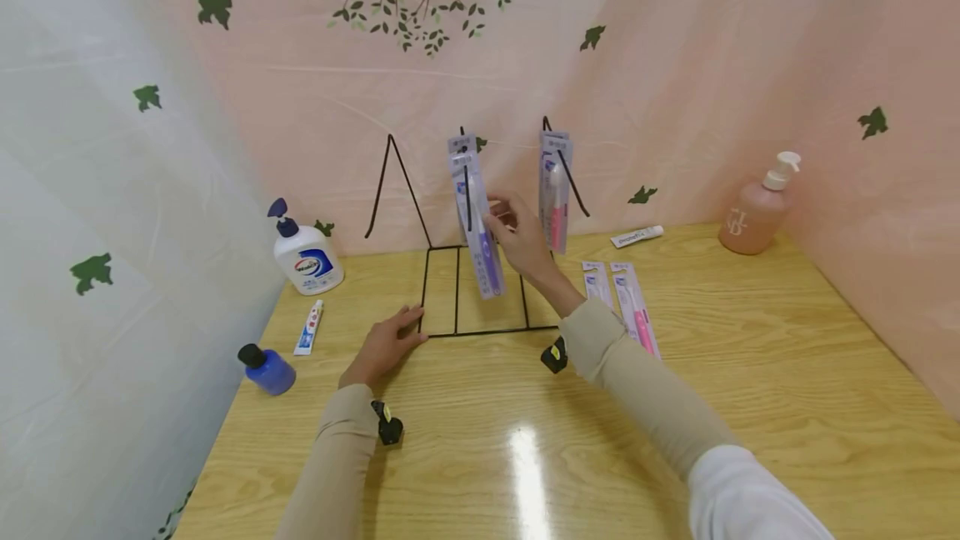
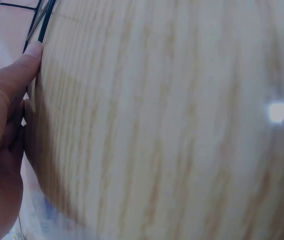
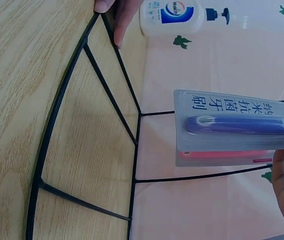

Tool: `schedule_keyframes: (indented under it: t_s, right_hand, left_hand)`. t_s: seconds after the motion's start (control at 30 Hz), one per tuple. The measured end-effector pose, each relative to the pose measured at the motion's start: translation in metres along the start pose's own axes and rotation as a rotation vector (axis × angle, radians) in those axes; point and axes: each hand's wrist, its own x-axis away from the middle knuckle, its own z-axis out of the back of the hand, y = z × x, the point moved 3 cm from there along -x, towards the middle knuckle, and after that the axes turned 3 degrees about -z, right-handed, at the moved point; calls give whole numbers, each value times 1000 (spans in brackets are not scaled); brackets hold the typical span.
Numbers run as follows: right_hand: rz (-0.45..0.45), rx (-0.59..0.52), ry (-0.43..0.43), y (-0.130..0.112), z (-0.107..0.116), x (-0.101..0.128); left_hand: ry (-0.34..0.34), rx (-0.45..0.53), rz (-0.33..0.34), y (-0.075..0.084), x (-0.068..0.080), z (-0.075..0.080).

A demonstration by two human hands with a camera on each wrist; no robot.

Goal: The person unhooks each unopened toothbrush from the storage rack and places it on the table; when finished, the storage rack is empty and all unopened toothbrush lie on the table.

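Observation:
A black wire display rack (image 1: 456,290) stands on the table, with upright prongs at its back. On the middle prong hangs a packaged purple toothbrush (image 1: 483,248), its lower end tilted right; another pack with a pink handle (image 3: 217,155) shows behind it in the right wrist view. My right hand (image 1: 522,238) pinches the purple pack by its right edge. With thumb and fingers on either side of the bar, my left hand (image 1: 386,348) holds the rack's front left corner. Packaged pink toothbrushes (image 1: 556,207) hang on the right prong; the left prong carries nothing.
Two more toothbrush packs (image 1: 636,307) lie right of the rack, partly under my right sleeve. A toothpaste tube (image 1: 637,237) and a pink pump bottle (image 1: 753,211) are behind them. At left stand a white pump bottle (image 1: 309,261), a small tube (image 1: 308,328) and a blue bottle (image 1: 270,371).

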Motion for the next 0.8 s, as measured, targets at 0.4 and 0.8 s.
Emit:
schedule_keyframes:
  t_s: [0.4,0.8]
  right_hand:
    - [-13,2,-18,-5,1,11]
    - [-31,68,-45,-9,3,24]
  left_hand:
    - [-5,-17,0,-3,1,-1]
    - [-4,-1,-8,-4,1,-1]
